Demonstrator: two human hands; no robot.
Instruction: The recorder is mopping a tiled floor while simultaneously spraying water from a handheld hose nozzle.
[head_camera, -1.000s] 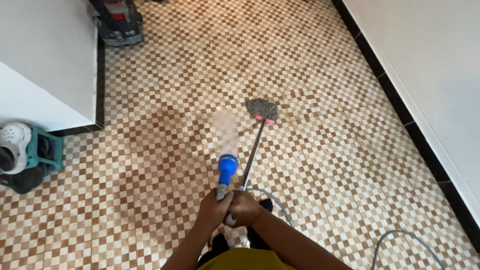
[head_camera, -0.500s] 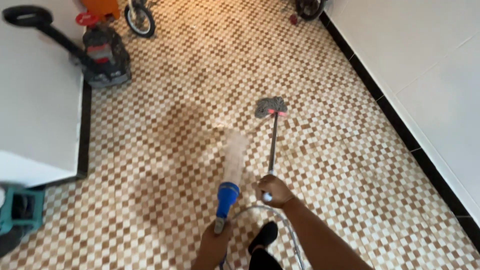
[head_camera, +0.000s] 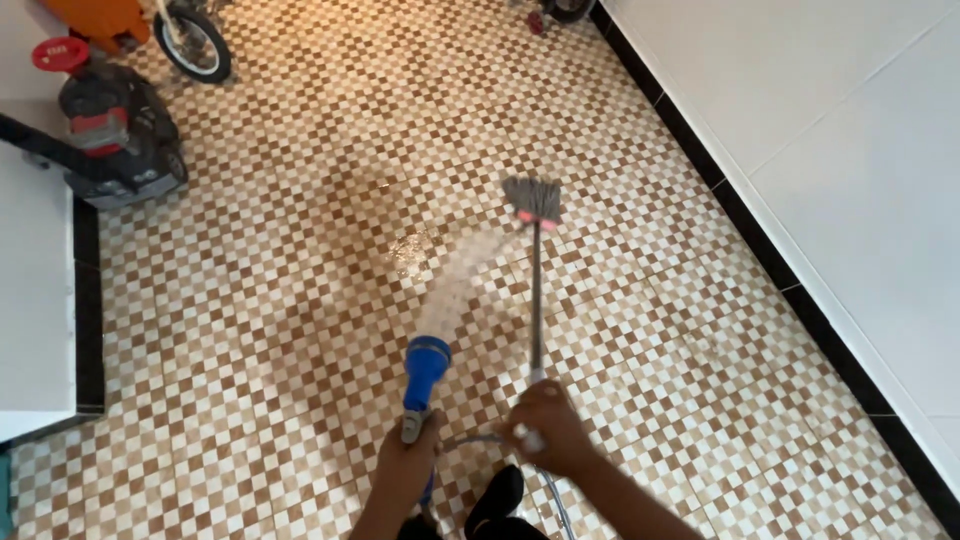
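The left hand (head_camera: 408, 465), at the bottom centre of the frame, has its fingers clenched around the grip of a blue hose nozzle (head_camera: 424, 368), which points up the frame and throws a fan of water (head_camera: 450, 280) onto the checkered floor (head_camera: 260, 330). The spray lands near the middle of the frame, where a wet glint shows on the tiles. A grey hose (head_camera: 545, 490) loops away from below the hands toward the bottom edge.

The right hand (head_camera: 545, 437), just beside the left and slightly blurred, grasps the near end of a mop handle (head_camera: 536, 300). The thin shaft runs almost straight up the frame to a grey string mop head (head_camera: 533, 198) with a pink clamp, resting on the floor just right of the wet patch.

The nozzle looks like light, rigid plastic, but the trailing hose probably drags and pulls back on it, and the grip is likely wet, so a full fist on the handle below the blue head suits it. The mop is long and stiff in the shaft, soft and heavy with water at the head; held one-handed at the far end it will likely feel tip-heavy and wander, and a grip further down the shaft would give more control.

In the upper left stand a dark wheeled machine (head_camera: 115, 140) and a small wheel (head_camera: 195, 45); a white wall (head_camera: 850, 150) with a black skirting runs down the right.
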